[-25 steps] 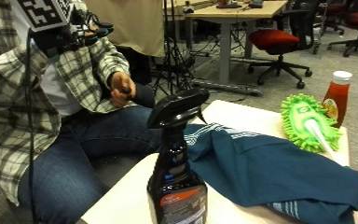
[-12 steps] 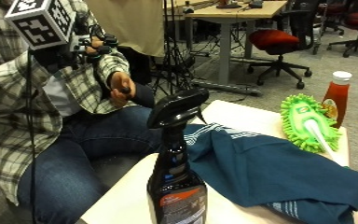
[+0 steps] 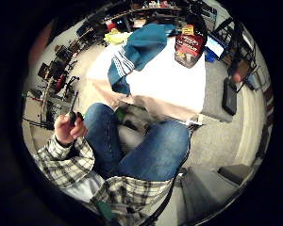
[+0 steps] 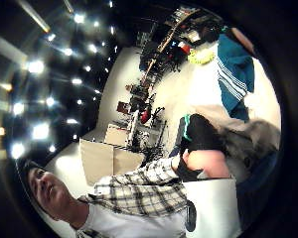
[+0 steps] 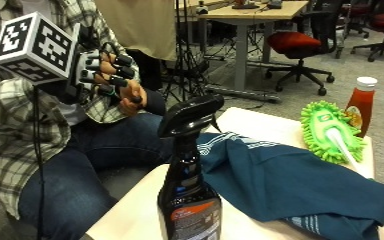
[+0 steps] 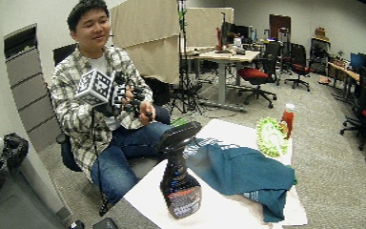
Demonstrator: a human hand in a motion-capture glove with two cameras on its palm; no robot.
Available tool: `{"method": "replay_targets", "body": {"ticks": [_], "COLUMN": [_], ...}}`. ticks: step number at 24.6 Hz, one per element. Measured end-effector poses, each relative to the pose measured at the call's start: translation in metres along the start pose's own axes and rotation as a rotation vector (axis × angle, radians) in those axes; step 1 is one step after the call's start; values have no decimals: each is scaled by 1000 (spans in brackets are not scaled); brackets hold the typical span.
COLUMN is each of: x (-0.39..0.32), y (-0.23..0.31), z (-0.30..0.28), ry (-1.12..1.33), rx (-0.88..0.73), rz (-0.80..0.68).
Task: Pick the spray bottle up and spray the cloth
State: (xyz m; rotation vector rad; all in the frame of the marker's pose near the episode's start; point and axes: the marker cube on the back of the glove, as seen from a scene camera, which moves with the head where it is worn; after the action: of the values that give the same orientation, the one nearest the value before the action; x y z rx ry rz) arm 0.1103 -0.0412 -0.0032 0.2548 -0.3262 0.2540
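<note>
A dark spray bottle (image 5: 189,200) with a black trigger head stands upright at the near end of the white table (image 5: 262,125). Right behind it a teal cloth (image 5: 292,185) with white stripes lies spread and rumpled. My gloved right hand (image 5: 102,75) is raised in front of the chest, well away from the bottle, fingers loosely curled and holding nothing. It hovers beside the bare left hand (image 5: 133,95), which holds a small black object. The little finger side palm view looks down on the bottle (image 3: 189,44), the cloth (image 3: 141,47) and the person's knees.
A green fluffy duster (image 5: 328,132) and a red ketchup bottle (image 5: 360,102) sit at the table's far end beyond the cloth. The seated person's legs are beside the table's near corner. Desks and a red office chair (image 5: 298,42) stand behind.
The gloved right hand has come down from near the shoulder to chest height, beside the left hand. Bottle and cloth have not moved.
</note>
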Motion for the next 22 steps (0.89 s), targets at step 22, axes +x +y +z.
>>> {"method": "replay_targets", "body": {"ticks": [22], "x": [137], "y": [-106], "z": [-61], "ry": [-271], "rx": [287], "rz": [321]}}
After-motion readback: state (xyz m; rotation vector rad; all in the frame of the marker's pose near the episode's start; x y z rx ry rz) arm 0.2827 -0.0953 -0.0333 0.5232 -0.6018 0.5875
